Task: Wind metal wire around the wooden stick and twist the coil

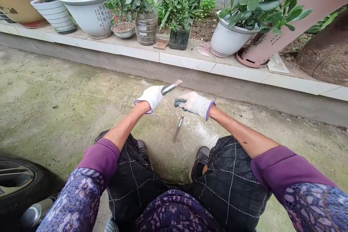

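Observation:
My left hand (151, 98), in a white knit glove with a purple cuff and dark palm coating, is closed around a short metal rod (171, 87). The rod's silvery part looks ridged, and its brownish end points up to the right. A little to the right, my right hand (194, 103) wears a matching glove. Its fingers are curled together, and whatever they may hold is hidden. Below the hands, a thin chisel-like metal piece (178, 129) lies on the concrete between my feet, touched by neither hand. Whitish powder (199, 130) marks the ground beside it.
A low tiled ledge (187, 61) runs across the back. It carries several potted plants, among them a white pot (231, 38) and a tall pink pot (272, 43). A car wheel (24, 177) stands at the lower left. My shoes (200, 159) flank the powdery patch.

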Motion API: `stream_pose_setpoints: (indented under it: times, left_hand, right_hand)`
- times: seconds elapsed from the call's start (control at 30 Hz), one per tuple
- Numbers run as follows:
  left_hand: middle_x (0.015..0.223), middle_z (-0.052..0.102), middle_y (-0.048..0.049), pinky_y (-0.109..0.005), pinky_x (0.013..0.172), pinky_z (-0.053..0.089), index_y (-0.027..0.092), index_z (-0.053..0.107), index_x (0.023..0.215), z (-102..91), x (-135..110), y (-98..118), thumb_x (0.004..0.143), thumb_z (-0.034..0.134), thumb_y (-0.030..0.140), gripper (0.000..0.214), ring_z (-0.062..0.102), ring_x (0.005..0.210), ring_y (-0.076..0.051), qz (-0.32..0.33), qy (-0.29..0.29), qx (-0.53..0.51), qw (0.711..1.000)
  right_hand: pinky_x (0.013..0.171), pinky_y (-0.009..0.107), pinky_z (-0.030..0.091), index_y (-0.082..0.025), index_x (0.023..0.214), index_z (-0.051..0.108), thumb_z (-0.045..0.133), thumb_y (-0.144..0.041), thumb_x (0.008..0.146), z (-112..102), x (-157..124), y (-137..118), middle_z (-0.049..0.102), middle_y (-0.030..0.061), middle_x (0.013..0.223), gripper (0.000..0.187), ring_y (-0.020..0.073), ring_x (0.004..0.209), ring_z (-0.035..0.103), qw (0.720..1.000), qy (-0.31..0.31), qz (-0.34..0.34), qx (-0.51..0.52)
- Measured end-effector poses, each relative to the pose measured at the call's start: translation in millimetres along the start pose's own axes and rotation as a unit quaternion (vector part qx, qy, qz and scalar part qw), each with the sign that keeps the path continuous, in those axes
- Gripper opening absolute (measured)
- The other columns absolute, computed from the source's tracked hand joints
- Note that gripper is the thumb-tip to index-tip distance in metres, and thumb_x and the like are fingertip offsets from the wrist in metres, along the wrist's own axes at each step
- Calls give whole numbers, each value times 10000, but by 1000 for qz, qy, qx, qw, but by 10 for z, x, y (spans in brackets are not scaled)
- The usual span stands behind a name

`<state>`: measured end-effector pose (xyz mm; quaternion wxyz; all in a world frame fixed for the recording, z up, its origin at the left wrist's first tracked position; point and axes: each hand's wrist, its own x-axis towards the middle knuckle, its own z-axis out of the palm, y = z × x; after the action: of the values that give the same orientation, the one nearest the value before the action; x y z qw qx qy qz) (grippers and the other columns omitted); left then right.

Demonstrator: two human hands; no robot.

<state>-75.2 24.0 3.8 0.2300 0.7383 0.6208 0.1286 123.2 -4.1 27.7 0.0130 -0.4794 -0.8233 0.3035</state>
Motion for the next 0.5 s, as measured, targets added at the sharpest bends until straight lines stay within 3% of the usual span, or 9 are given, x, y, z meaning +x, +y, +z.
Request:
stream_pose_setpoints:
  times: [0.1, 0.2, 0.37, 0.5]
  left_hand:
    - [927, 727, -161, -361, 821, 501, 137, 702, 1047, 34, -8, -24, 876, 510, 172, 259, 699, 902, -270, -10, -28, 157, 987]
    - [962, 726, -181, -373, 840, 507, 139, 684, 1113, 142, -60, -1, 912, 456, 164, 305, 707, 955, -283, 26, -80, 304, 949]
    - [853, 726, -164, -391, 777, 517, 166, 694, 1105, 299, -164, 134, 903, 450, 160, 317, 725, 882, -310, 120, -129, 335, 926]
    - [863, 737, -129, -340, 706, 506, 218, 673, 1176, 184, -252, 277, 917, 435, 199, 352, 725, 803, -277, 146, -125, 302, 934]
  right_hand:
    - [550, 222, 329, -171, 938, 745, 509, -242, 868, -47, -79, 25, 652, 0, 726, 256, 92, 576, 493, 999, 15, -4, -34]
    - [555, 230, 325, -184, 967, 756, 519, -266, 869, -103, -111, 146, 674, 0, 749, 270, 98, 584, 495, 997, 53, 4, -50]
    - [563, 224, 360, -197, 923, 770, 553, -243, 832, -202, -51, 406, 713, 10, 796, 240, 115, 627, 532, 994, 92, 20, -59]
    - [527, 186, 388, -187, 936, 767, 566, -246, 819, -214, 8, 518, 696, 12, 786, 240, 101, 613, 534, 995, 85, 40, 34]
